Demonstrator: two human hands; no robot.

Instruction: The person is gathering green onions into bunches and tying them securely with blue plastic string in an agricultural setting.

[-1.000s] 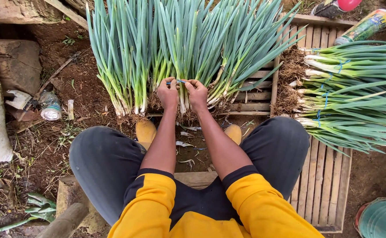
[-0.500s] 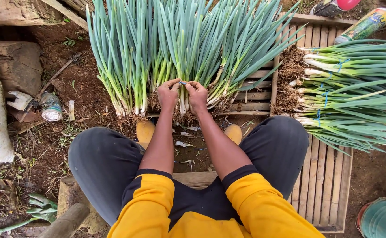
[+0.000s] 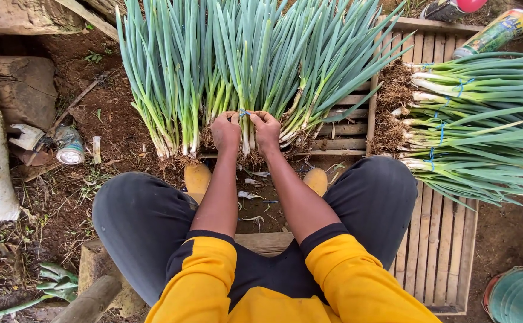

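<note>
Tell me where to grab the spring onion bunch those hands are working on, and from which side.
Grip the spring onion bunch low on its pale stalks, just above the roots, where the left hand and right hand meet. Probably come from the root end: the stalks sit tight there, while the leaves fan apart.

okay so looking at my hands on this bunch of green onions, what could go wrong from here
1. Both hands, left hand and right hand, pinch the blue tie around the middle bunch; pulled hard, it might bruise or snap the stalks.
2. The loose bunches stand close beside it and could get knocked over.
3. Soil clinging to the roots may dirty the tied bundles.
</note>
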